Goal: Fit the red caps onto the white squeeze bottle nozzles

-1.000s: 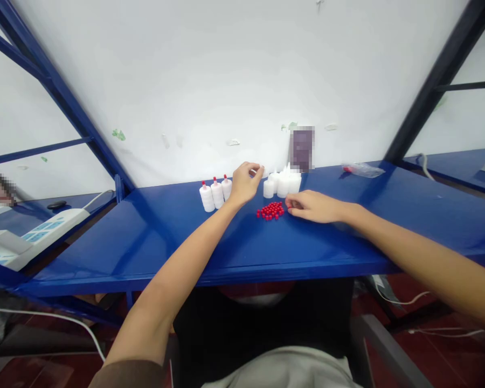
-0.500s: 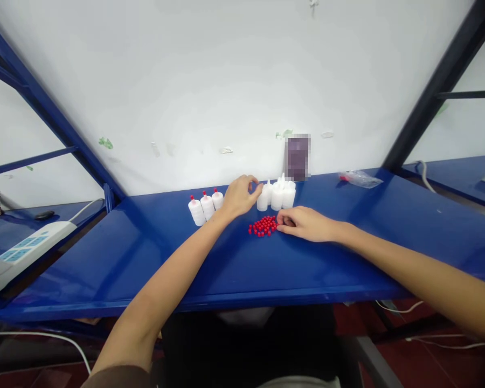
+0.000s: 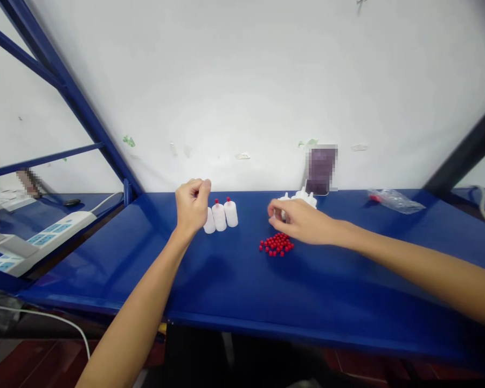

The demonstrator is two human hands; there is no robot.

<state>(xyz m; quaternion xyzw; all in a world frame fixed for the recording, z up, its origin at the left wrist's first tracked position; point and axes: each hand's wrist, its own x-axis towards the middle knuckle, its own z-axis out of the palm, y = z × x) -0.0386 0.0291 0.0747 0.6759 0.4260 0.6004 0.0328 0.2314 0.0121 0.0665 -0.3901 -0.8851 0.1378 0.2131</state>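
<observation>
My left hand (image 3: 192,206) is closed, thumb against curled fingers, just left of a row of white squeeze bottles (image 3: 231,214) with red caps. It partly covers the leftmost bottle, and anything inside its grip is hidden. My right hand (image 3: 301,220) is curled with thumb and fingertips close together, in front of a group of white bottles with bare pointed nozzles (image 3: 306,196). It hides much of that group, and I cannot make out what its fingertips hold. Below those fingers, small red caps (image 3: 276,245) lie in a loose pile on the blue table (image 3: 226,285).
A phone-like dark panel (image 3: 322,168), blurred out, leans on the white wall behind the nozzle bottles. Further right lies a clear plastic bag (image 3: 400,201) with something red in it. A white power strip (image 3: 52,237) stands at the left, beyond a blue metal frame (image 3: 83,116).
My left hand has moved from the nozzle bottles to the left of the capped ones and closed. My right hand has risen from the cap pile to the nozzle bottles. The view has shifted.
</observation>
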